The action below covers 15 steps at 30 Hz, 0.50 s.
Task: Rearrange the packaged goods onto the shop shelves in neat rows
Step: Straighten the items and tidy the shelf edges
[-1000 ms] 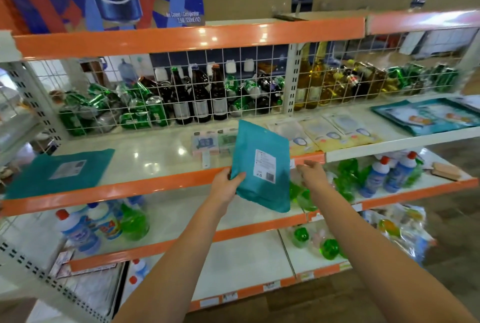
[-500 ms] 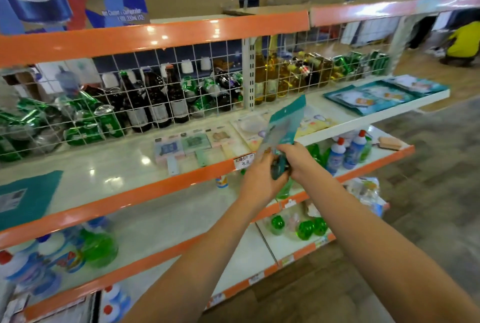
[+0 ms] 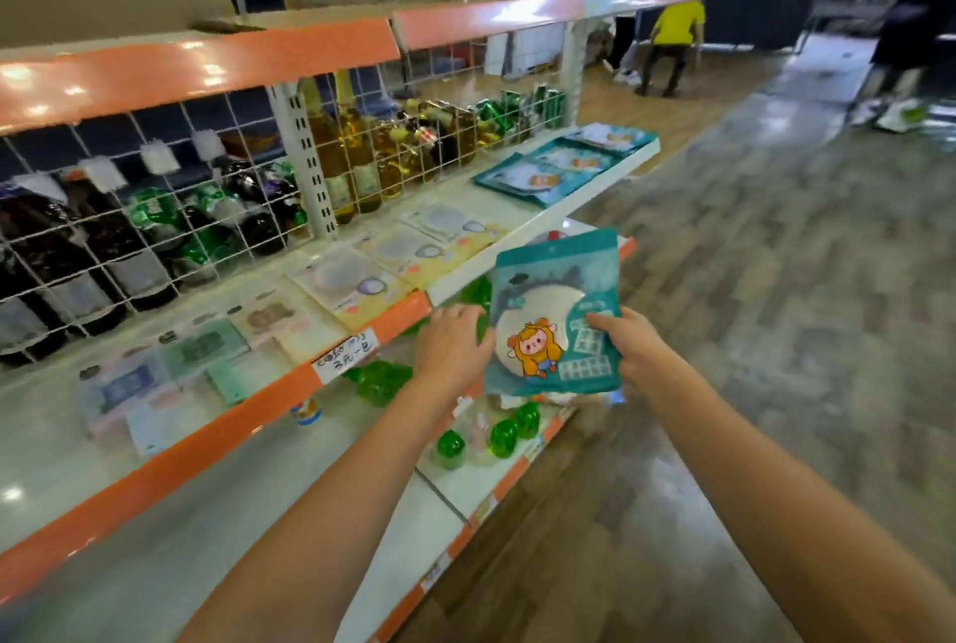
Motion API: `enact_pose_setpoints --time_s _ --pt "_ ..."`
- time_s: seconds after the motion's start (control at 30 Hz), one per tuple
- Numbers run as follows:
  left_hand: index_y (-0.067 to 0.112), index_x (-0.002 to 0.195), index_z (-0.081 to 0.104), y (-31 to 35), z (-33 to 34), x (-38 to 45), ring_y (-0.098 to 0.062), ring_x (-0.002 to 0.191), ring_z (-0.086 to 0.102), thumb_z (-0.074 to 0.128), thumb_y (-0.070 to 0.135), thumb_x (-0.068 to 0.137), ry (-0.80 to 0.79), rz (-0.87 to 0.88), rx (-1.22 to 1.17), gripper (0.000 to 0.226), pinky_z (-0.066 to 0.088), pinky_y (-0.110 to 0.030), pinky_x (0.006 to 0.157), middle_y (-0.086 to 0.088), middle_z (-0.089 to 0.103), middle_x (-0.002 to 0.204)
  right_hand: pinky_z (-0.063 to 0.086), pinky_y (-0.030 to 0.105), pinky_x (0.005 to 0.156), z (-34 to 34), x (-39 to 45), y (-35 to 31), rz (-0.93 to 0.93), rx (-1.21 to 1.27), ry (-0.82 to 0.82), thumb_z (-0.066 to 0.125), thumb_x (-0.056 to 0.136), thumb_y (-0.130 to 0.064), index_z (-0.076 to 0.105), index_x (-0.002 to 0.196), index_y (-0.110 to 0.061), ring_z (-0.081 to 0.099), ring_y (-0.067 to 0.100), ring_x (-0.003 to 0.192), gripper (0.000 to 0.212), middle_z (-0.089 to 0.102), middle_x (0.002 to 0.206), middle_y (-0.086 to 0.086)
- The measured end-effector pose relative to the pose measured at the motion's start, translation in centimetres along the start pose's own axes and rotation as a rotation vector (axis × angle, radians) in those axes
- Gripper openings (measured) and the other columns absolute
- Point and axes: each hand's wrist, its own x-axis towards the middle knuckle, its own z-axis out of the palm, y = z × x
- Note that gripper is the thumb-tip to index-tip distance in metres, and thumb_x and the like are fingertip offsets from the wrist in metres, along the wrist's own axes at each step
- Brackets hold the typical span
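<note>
- Pouch (image 3: 556, 316) sits pinched between our left hand (image 3: 452, 347) and right hand (image 3: 628, 347), off the shelf's (image 3: 543, 223) front edge.
- We keep it face-up and square it beside the teal packs (image 3: 564, 166) at the shelf's right end.

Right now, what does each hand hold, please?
Left hand: holds the teal packet at its left edge.
Right hand: holds the same packet's right edge.

Person in yellow (image 3: 675, 29), grey floor (image 3: 776, 280)
</note>
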Motion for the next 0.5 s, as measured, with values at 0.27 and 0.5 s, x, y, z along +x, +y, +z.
enact_pose_setpoints --time_s 0.27,0.5 --pt "0.015 0.134 0.047 5.4 4.8 6.9 -0.025 0.126 0.04 0.041 0.035 0.097 -0.063 0.008 0.049 0.043 0.036 -0.037 0.103 -0.006 0.045 0.138 0.049 0.046 0.082 -8.6 5.7 -2.4 0.011 -0.009 0.092 0.055 0.093 -0.004 0.055 0.09 -0.009 0.061 0.023 0.071 0.006 0.063 0.081 0.009" --pt "0.013 0.121 0.054 11.6 7.3 14.1 -0.028 0.118 0.046 0.041 0.037 0.096 -0.092 0.03 0.085 0.037 0.042 -0.039 0.092 -0.009 0.053 0.127 0.053 0.043 0.073 -15.2 11.4 -6.7 0.006 0.019 0.124 0.056 0.092 -0.005 0.055 0.096 -0.007 0.062 0.025 0.075 0.004 0.064 0.086 0.01"
